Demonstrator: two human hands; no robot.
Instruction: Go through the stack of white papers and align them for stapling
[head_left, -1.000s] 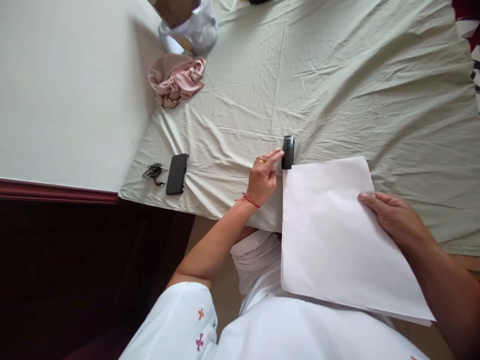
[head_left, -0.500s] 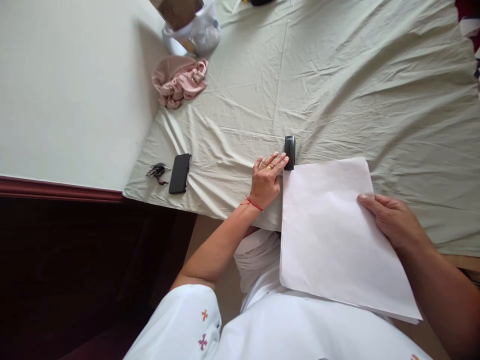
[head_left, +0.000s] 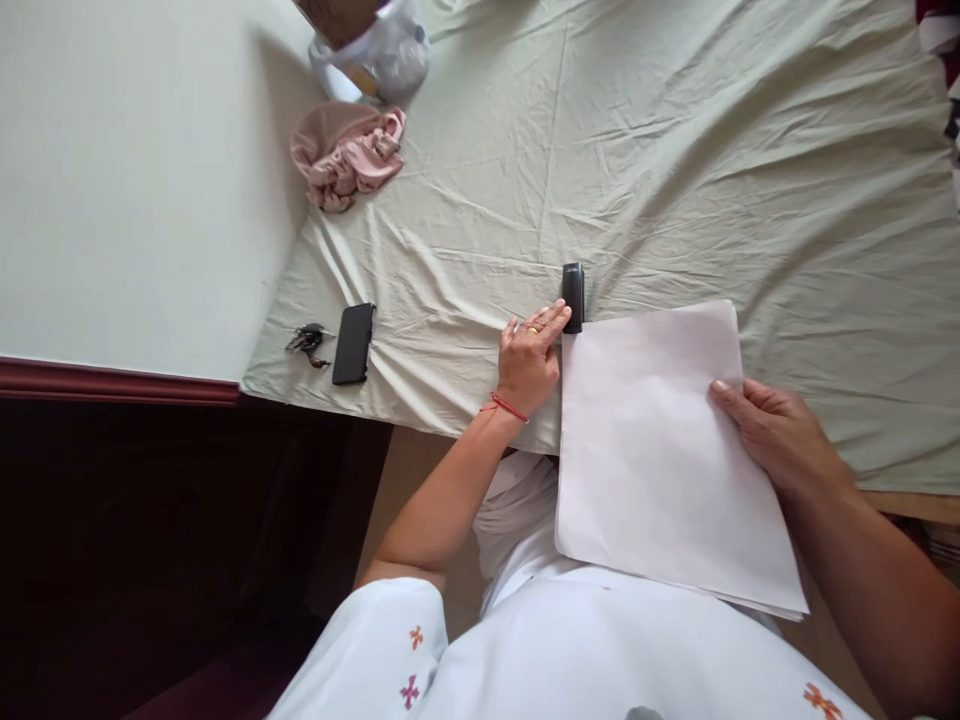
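Observation:
A black stapler [head_left: 573, 297] lies on the cloth with its near end at the upper left corner of a stack of white paper sheets [head_left: 645, 450]. My left hand [head_left: 529, 362] lies beside it, fingers stretched out flat, fingertips touching the stapler's left side close to the paper's corner. Around the right edge of the sheets, my right hand [head_left: 780, 430] is closed with the thumb on top; its other fingers are partly hidden under the paper. The lower part of the stack hangs past the bed's edge over my lap.
A wrinkled pale green sheet [head_left: 465, 230] covers the surface. On the left lie a black phone [head_left: 353, 344] and a bunch of keys [head_left: 306, 340]. Farther back are a crumpled pink cloth [head_left: 349, 160] and a white plastic bag [head_left: 397, 55] against the wall [head_left: 135, 180].
The view has shifted slightly. Both hands keep their places, the left at the stapler and the right on the paper's edge; the lower end of the sheets sits a little higher.

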